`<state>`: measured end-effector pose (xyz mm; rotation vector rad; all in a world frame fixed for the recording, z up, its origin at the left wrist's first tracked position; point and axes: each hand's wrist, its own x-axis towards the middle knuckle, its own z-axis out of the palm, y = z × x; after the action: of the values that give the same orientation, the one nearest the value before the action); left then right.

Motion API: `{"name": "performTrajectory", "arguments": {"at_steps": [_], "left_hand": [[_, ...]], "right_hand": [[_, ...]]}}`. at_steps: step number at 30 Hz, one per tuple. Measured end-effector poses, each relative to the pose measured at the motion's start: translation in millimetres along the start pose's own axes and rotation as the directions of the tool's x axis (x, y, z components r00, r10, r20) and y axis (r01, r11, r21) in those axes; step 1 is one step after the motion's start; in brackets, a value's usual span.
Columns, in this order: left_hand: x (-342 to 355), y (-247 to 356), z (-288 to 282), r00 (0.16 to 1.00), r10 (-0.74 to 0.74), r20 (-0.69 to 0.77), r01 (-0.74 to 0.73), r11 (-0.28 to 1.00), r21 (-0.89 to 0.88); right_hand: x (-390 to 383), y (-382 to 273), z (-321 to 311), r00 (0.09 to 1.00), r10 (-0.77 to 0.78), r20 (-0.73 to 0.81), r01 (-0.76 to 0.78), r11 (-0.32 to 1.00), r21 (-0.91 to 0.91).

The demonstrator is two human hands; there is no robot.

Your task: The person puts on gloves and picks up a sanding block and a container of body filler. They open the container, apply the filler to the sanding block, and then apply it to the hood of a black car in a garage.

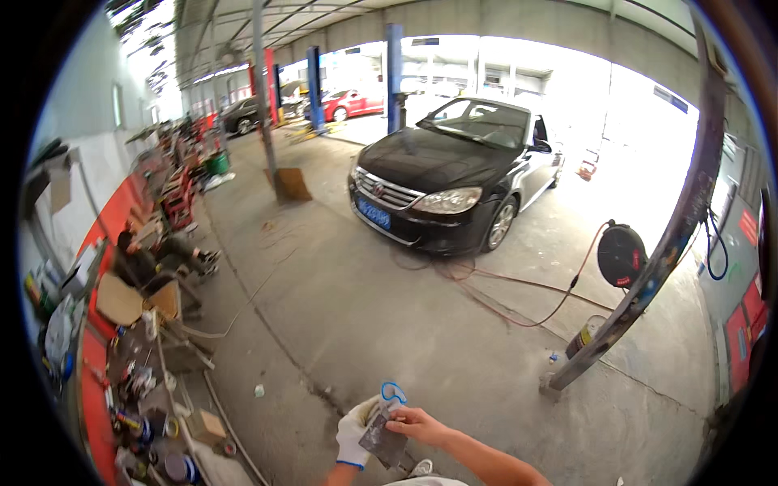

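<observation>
At far left a red panel (93, 389) edges a strip of clutter (150, 425), with a seated person (154, 253) further up; that flank leaves the left elbow less freedom. Toward the lower middle, the left hand (353, 436), in a white glove, is closed on a dark grey flat piece (382, 441); a blue-edged pale bit (394, 395) above may be a second glove's cuff, though I cannot tell. Just beside it, the bare right hand (415, 423) pinches the same piece, fingers narrow. The step seems to be two-handed handling of it, calling for one hand to steady while the other adjusts. Concrete floor (478, 368) offers room ahead, up to the black car (438, 166); rightward, a red hose (528, 326) and slanting post (651, 279) bound it
</observation>
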<state>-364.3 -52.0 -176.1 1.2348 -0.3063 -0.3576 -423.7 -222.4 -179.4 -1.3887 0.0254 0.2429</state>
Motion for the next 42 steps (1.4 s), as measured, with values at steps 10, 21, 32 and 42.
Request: {"name": "performTrajectory", "arguments": {"at_steps": [10,21,32,42], "left_hand": [[158,-66,122,0.961,-0.225,0.160,0.207,0.971,0.121],[287,-112,173,0.884,-0.434,0.173,0.429,0.901,0.066],[504,-125,219,0.738,-0.670,0.073,0.674,0.729,-0.121],[642,-160,220,0.687,-0.688,0.235,0.727,0.637,-0.256]], "right_hand": [[2,-10,-160,0.887,0.152,-0.436,-0.017,0.954,0.300],[81,-23,-294,0.487,-0.092,-0.869,-0.004,0.994,-0.107],[213,-96,-415,0.425,-0.034,-0.905,-0.082,0.994,-0.076],[273,-112,-505,0.457,0.162,-0.875,0.185,0.944,0.272]]}}
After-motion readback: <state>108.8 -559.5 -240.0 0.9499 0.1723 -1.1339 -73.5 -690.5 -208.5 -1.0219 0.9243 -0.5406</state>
